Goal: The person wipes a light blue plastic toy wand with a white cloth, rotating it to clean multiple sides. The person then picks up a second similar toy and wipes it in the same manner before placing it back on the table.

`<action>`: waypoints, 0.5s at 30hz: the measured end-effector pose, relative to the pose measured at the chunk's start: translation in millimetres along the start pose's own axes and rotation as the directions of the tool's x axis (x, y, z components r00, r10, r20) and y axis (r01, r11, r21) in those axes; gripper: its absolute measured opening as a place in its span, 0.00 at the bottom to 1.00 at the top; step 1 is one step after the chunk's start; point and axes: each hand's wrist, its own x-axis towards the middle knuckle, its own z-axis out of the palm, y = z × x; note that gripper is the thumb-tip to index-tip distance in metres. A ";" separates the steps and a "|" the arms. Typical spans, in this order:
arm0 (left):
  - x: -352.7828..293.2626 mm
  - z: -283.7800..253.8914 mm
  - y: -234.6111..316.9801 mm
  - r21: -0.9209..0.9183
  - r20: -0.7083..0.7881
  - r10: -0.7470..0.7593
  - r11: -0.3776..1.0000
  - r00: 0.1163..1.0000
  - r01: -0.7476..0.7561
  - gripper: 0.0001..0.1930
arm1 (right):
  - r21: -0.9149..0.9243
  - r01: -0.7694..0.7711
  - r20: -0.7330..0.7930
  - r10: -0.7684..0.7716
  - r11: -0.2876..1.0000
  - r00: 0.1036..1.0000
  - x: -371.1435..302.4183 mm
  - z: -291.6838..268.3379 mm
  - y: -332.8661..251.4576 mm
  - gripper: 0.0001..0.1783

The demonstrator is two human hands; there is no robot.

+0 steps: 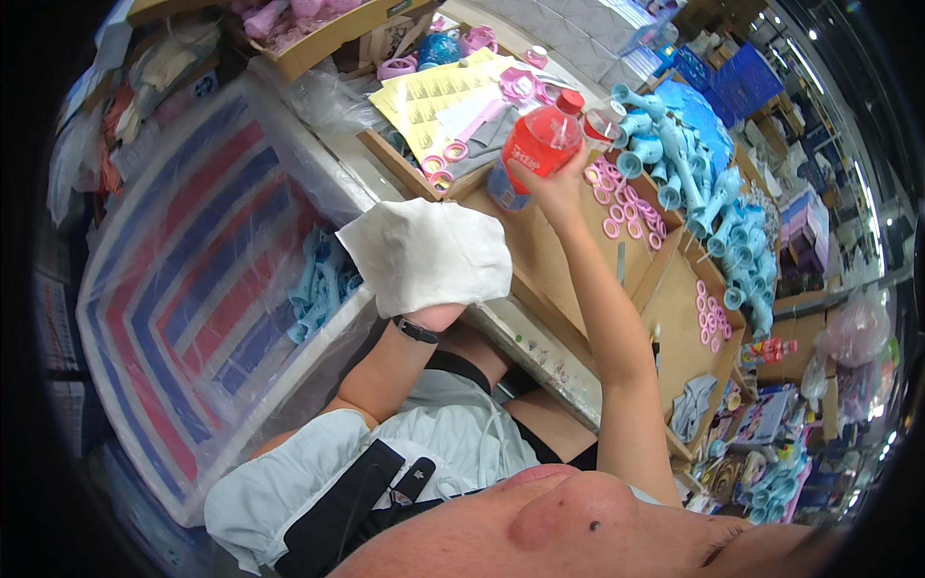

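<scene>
My right hand (559,188) is wrapped round a plastic bottle (541,143) of red drink with a red cap, above the left end of a shallow cardboard tray (535,241). Just beyond it stands a second bottle (605,122), mostly clear. A white cloth (429,255) covers my left hand (436,316), which holds it up over the table's front edge. Only the heel of that hand shows below the cloth; its fingers are hidden. Pink plastic rings (631,207) lie in the tray to the right of my right hand.
Light-blue plastic parts (674,159) are heaped along the tray's far side. Yellow sheets (424,106) and pink scissors (448,159) lie at the far left of the tray. On my left is a striped, plastic-lined bin (193,289) with more blue parts (323,279).
</scene>
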 end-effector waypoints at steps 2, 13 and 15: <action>1.1 1.9 -11.4 -0.156 -0.114 0.012 0.987 0.993 -0.029 0.08 | -0.196 0.197 0.106 -0.179 0.961 0.978 -5.1 -8.6 -9.8 0.55; 7.2 4.7 5.4 -0.135 -0.375 -0.048 0.991 0.926 -0.003 0.12 | -0.562 0.795 0.775 -0.482 -0.230 0.409 -24.5 -61.0 -85.5 0.38; -4.0 13.9 1.3 -0.162 -0.331 -0.077 0.987 0.940 0.024 0.17 | -0.514 0.779 0.815 -0.487 -0.358 0.314 -24.2 -55.5 -96.0 0.34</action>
